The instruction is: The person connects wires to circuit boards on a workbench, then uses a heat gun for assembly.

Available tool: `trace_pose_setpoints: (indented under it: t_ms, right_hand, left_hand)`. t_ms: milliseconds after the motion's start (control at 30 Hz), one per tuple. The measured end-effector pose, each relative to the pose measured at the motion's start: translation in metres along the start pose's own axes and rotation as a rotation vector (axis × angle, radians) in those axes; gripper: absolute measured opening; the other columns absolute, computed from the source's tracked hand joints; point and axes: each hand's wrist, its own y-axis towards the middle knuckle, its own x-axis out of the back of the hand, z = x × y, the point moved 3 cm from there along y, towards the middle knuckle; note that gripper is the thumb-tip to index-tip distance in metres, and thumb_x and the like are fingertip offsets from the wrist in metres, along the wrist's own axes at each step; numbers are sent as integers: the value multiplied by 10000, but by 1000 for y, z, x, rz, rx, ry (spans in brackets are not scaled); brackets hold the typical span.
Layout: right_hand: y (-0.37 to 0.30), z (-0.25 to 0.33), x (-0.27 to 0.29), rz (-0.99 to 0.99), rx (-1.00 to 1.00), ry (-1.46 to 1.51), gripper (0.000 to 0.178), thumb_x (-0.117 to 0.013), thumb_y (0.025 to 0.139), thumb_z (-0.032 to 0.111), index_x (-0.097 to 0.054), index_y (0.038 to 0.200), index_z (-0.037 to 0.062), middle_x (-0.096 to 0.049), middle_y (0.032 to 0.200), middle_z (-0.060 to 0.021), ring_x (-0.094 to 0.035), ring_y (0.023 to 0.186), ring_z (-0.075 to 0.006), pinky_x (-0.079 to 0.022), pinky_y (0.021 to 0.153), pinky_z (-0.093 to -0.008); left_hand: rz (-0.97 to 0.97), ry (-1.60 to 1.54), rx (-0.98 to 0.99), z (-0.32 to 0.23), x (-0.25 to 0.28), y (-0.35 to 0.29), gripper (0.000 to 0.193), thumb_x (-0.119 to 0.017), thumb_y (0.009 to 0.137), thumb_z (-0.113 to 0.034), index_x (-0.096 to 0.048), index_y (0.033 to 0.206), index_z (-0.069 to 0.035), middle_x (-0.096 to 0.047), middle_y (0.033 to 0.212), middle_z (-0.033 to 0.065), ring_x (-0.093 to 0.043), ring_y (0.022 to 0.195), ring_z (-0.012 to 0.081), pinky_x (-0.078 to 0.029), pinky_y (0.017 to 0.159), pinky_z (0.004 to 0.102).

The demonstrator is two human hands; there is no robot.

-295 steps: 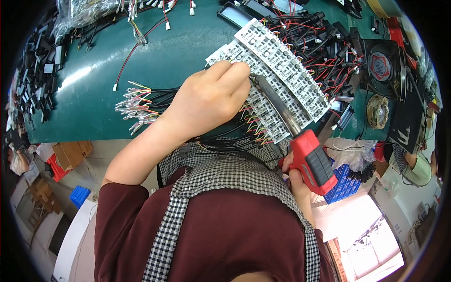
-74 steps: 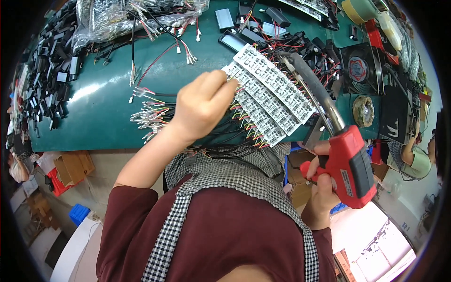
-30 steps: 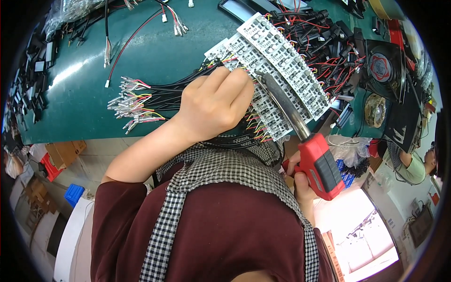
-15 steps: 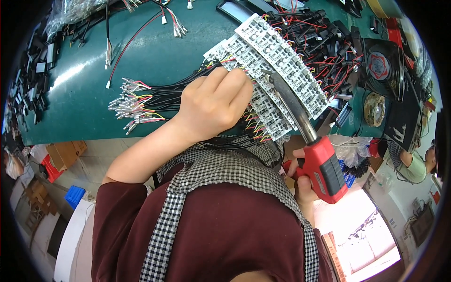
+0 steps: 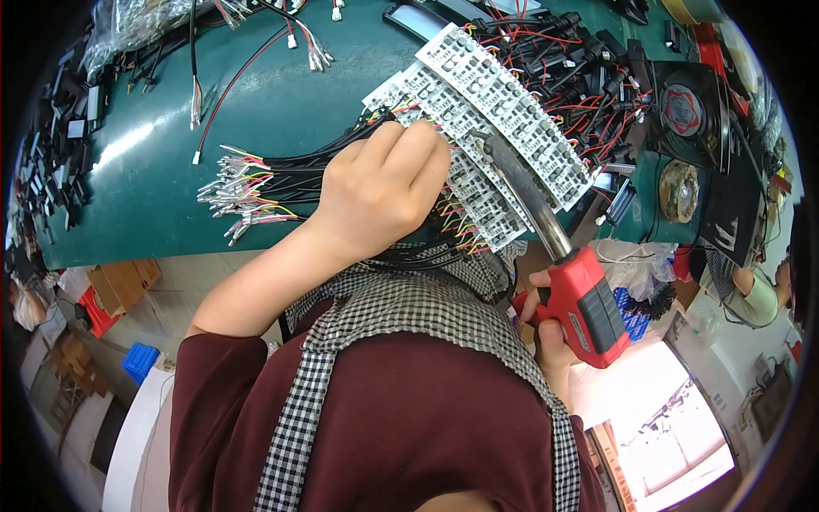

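My left hand (image 5: 381, 189) is closed at the left edge of the white circuit boards (image 5: 478, 136). Its fingertips are hidden, so what they pinch cannot be seen. Black cables (image 5: 294, 175) run out from under it, ending at the left in thin coloured wires with bare metallic tips (image 5: 230, 192). In my right hand (image 5: 550, 328) is a red and black soldering gun (image 5: 589, 309), gripped by the handle. Its long metal barrel reaches up over the boards, with the dark tip (image 5: 485, 141) just right of my left fingers. Short red, yellow and black wires (image 5: 461, 230) line the boards' lower left edge.
Black parts with red wires (image 5: 589, 77) crowd the green table (image 5: 153, 196) at the far right. Beside them stand a black fan (image 5: 687, 111) and a round, stained dish (image 5: 679, 192). Black pieces (image 5: 64, 145) heap up at the left. Another person (image 5: 755, 290) is at far right.
Boards, cables and both hands sit slightly further left in the picture, as the whole view has shifted a little. Left hand and soldering gun keep nearly the same position against the boards.
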Motion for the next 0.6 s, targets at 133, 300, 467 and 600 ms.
trace_pose_setpoints:
  t_ms: [133, 300, 467, 600]
  right_hand:
    - [-1, -2, 2, 10, 12, -2, 711, -666, 799, 440, -440, 1174, -120, -604, 1004, -175, -497, 515, -141, -398, 464, -260]
    - [-2, -2, 1, 16, 3, 24, 707, -664, 802, 432, -434, 1182, -118, -600, 1016, -174, -502, 537, -142, -403, 482, -263]
    - [-5, -6, 3, 40, -47, -19, 689, -662, 803, 414, -438, 1184, -114, -600, 1002, -158, -507, 569, -139, -403, 516, -263]
    - [-7, -10, 5, 71, 4, -104, 685, -663, 801, 405, -440, 1189, -114, -590, 1000, -152, -506, 582, -134, -400, 536, -263]
  left_hand:
    - [-48, -25, -19, 3, -2, -3, 210, -612, 648, -98, -625, 848, -34, -529, 824, 15, -509, 636, 122, -378, 470, 210]
    - [-47, -137, -48, 5, 2, -2, 236, -621, 646, -89, -633, 875, -29, -514, 806, 18, -508, 633, 129, -400, 482, 218]
    - [-8, -139, -60, 5, 4, -3, 227, -625, 642, -85, -629, 862, -30, -479, 758, 16, -511, 624, 130, -405, 478, 224]
    - [-4, -177, -49, 5, 2, -1, 207, -621, 640, -86, -622, 838, -26, -468, 745, 16, -519, 622, 127, -398, 466, 223]
